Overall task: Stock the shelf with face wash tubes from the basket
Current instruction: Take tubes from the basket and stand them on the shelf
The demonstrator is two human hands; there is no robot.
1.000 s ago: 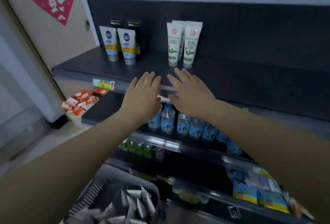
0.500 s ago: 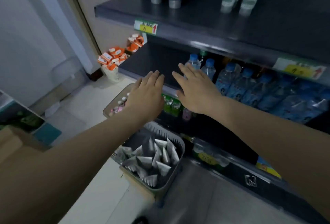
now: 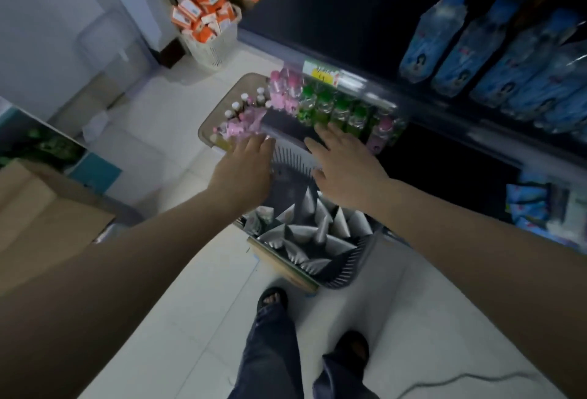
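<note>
I have one wide-angle view, from the head, tipped steeply down and slightly forward. The basket (image 3: pixel 293 157) sits close, just above centre; the feet (image 3: pixel 273 298) are at six o'clock, the shelf (image 3: pixel 317 11) runs from twelve to three o'clock, and floor (image 3: pixel 152 131) shows at ten o'clock.

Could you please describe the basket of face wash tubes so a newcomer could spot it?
Before the dark shelves stand three baskets. Yours is the dark slatted basket nearest the feet. Only it holds pale tubes; the others hold pink bottles and orange boxes.
</note>
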